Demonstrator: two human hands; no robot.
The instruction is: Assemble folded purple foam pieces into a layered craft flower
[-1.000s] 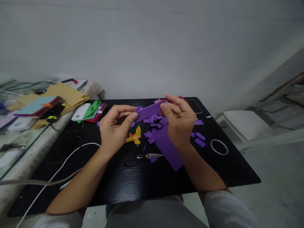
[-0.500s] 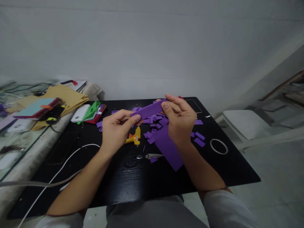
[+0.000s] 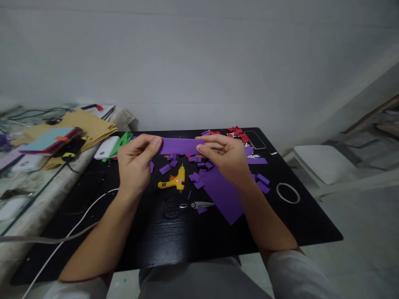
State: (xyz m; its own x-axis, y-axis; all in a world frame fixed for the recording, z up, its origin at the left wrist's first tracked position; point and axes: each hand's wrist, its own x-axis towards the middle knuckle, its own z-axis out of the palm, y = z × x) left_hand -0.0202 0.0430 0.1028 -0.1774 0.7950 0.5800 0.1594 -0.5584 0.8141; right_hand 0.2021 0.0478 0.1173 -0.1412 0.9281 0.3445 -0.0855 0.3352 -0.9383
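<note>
A flat purple strip (image 3: pixel 181 146) is stretched level between my two hands above the black table. My left hand (image 3: pixel 135 162) pinches its left end between thumb and fingers. At the right end, the thumb and fingers of my right hand (image 3: pixel 226 158) are closed on it. Below the strip lie a yellow glue gun (image 3: pixel 178 181) with a lit orange light, small folded purple pieces (image 3: pixel 195 177) and a larger purple sheet (image 3: pixel 222 195). Scissors (image 3: pixel 174 209) rest nearer to me, beside a pale-handled tool (image 3: pixel 202 204).
Red and white scraps (image 3: pixel 239 133) lie at the back right, a ring (image 3: pixel 288 193) at the right. On the left are a white device (image 3: pixel 106 148), green pieces (image 3: pixel 121 143), a white cable (image 3: pixel 73 228) and brown envelopes (image 3: pixel 85 124). A white stool (image 3: pixel 321 162) stands at the right.
The purple strip has gone from slanted to level and moved left. My left hand has shifted left and up, and my right hand has moved slightly left and lower.
</note>
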